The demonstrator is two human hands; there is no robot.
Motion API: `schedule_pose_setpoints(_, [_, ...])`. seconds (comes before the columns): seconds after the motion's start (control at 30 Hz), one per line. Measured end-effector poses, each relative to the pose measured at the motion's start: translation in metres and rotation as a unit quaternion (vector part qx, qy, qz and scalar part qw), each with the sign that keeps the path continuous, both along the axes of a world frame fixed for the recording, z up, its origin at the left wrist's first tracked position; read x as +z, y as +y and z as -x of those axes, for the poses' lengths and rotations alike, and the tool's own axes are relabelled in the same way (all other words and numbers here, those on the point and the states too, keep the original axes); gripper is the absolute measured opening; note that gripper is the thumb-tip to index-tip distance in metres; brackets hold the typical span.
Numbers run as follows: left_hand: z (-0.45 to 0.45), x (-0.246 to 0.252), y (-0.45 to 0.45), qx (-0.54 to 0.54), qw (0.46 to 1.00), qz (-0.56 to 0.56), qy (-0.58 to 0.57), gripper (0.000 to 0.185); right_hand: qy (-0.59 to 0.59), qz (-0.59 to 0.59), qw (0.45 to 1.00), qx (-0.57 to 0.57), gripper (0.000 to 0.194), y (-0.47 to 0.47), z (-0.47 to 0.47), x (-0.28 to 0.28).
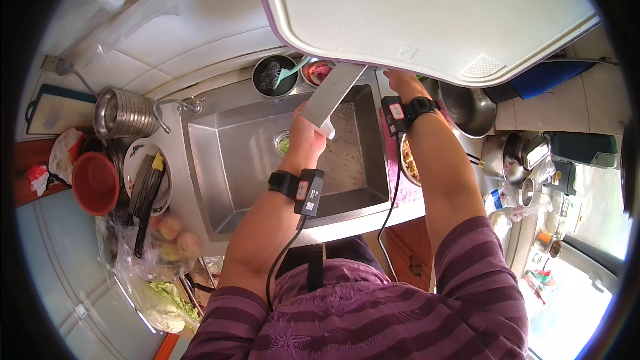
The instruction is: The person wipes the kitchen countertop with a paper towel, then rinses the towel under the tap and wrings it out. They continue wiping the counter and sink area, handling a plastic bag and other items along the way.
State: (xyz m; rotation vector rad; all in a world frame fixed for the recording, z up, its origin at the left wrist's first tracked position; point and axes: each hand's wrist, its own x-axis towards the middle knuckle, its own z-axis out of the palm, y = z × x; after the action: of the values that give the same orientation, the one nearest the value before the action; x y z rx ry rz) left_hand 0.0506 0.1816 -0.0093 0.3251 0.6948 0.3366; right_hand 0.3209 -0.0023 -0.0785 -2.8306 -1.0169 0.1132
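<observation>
My left hand (309, 135) is over the steel sink, closed round a cleaver with a white handle; its broad metal blade (332, 95) slants up and to the right. The blade's far end meets the lower edge of a large white cutting board (425, 15) with a purple rim, which fills the top of the view. My right hand (403, 82) is beyond the sink's right corner, just below that board's edge. The board partly hides its fingers, so its grip cannot be made out. Green scraps (284, 145) lie in the sink drain.
Behind the sink (250, 160) stand a dark bowl (261, 72) with a scrubber and a bowl of red food (316, 71). To the left are stacked steel bowls (125, 112), a red bowl (95, 183) and knives (147, 185) on a plate. A steel wok (467, 110) is at right.
</observation>
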Motion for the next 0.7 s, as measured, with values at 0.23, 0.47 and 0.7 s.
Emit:
schedule_pose_setpoints(0.23, [-0.008,0.007,-0.003,0.052,0.994,0.068,0.071,0.021,0.013,-0.017,0.999,-0.041,0.033,0.003,0.006,0.014])
schedule_pose_setpoints(0.47, [-0.007,-0.001,-0.002,0.059,0.993,0.106,0.006,0.015,0.013,-0.023,0.998,-0.057,0.033,0.005,0.008,0.019])
schedule_pose_setpoints(0.7, [-0.009,-0.008,-0.005,0.063,0.998,0.008,0.02,0.014,0.009,-0.027,0.998,-0.064,0.034,0.008,0.007,0.022])
